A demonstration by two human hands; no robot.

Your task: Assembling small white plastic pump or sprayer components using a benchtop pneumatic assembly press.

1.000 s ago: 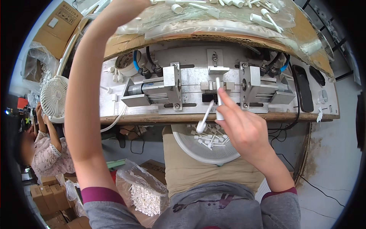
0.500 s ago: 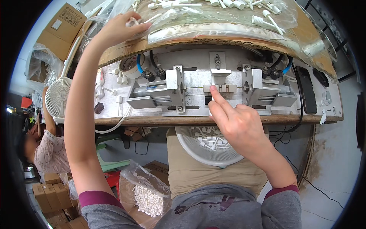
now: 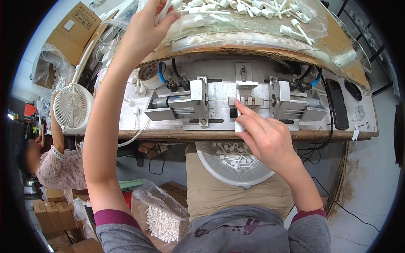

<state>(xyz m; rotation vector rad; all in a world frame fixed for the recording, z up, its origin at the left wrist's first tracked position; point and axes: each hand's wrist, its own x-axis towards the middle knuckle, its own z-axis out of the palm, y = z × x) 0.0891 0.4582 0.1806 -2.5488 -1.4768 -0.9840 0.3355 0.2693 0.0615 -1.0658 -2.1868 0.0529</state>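
Observation:
My left hand [image 3: 152, 23] reaches over the cardboard shelf at the upper left, fingers pinched around a white cap with a stem [image 3: 163, 12]. My right hand [image 3: 265, 137] is at the front of the small metal fixture [image 3: 253, 101], between two pneumatic cylinder units. Its thumb and fingers hold another white stemmed cap [image 3: 239, 126], cap end toward me. The index fingertip rests at the left part of the fixture, where the stem's far end is hidden. Several more white stemmed caps [image 3: 265, 12] lie on plastic sheeting near my left hand.
A white basket [image 3: 206, 166] of stemmed caps sits on my lap. The left cylinder unit [image 3: 179, 105] and right one [image 3: 297, 101] flank the fixture. A white fan [image 3: 72, 107], phone [image 3: 336, 103] and open bag of white parts [image 3: 162, 223] are around. Another person sits at far left.
My left hand has moved up and right on the shelf and now has a white stemmed cap. My right hand has shifted slightly down and right, with its cap now showing below the fixture.

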